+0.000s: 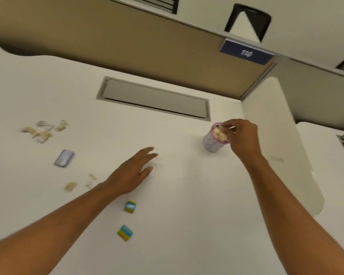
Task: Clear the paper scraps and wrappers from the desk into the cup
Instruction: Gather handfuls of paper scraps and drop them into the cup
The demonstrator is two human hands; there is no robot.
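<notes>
A small cup (211, 143) with a pink rim stands on the white desk (177, 195), holding tan paper scraps (219, 133). My right hand (241, 136) is at its rim, fingertips pinched on a scrap over the opening. My left hand (134, 171) hovers flat over the desk's middle, fingers apart, holding nothing. A pile of torn scraps (43, 130) lies far left. A purple wrapper (64, 158) lies below it. Small scraps (79, 183) sit beside my left forearm. Two blue-and-yellow wrappers (130, 206) (125, 232) lie near the front.
A grey cable-tray lid (155, 100) is set into the desk at the back. A white divider panel (282, 147) stands right of the cup. A tan partition wall (127, 46) with a blue "110" sign (246, 53) closes off the back.
</notes>
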